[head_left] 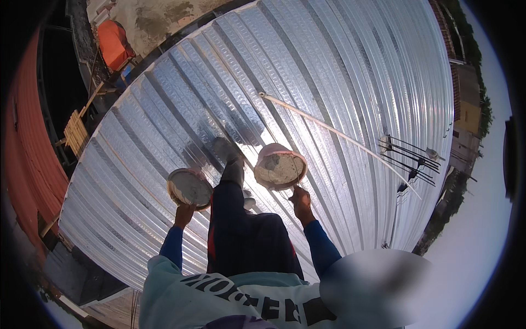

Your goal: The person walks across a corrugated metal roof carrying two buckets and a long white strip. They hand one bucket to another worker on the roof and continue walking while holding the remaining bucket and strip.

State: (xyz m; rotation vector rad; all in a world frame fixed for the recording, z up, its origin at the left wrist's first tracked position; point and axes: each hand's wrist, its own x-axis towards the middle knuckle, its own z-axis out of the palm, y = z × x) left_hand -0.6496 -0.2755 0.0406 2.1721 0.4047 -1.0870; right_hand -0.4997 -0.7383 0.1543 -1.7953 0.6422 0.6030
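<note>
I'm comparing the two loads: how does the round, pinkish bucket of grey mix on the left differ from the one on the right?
The left round pinkish bucket appears lower in the picture than the right round pinkish bucket. The left bucket's grey mix looks smoother; the right bucket's grey mix looks rougher. Both have round mouths and appear over ribbed silvery sheeting.

Outdoor building site, raised up, in bright sun. Underfoot: ribbed, shiny metal sheets (pixel 350 82), strong glare off them. Toward the right, a cluster of dark rods (pixel 421 163), likely steel. Two buckets (pixel 272 148) of grey, cement-like mix. Off the left edge: red ribbed roof (pixel 30 148), rough wooden slats (pixel 76 132), orange sheet (pixel 113 44). Open sky (pixel 466 268) lower right.
</note>
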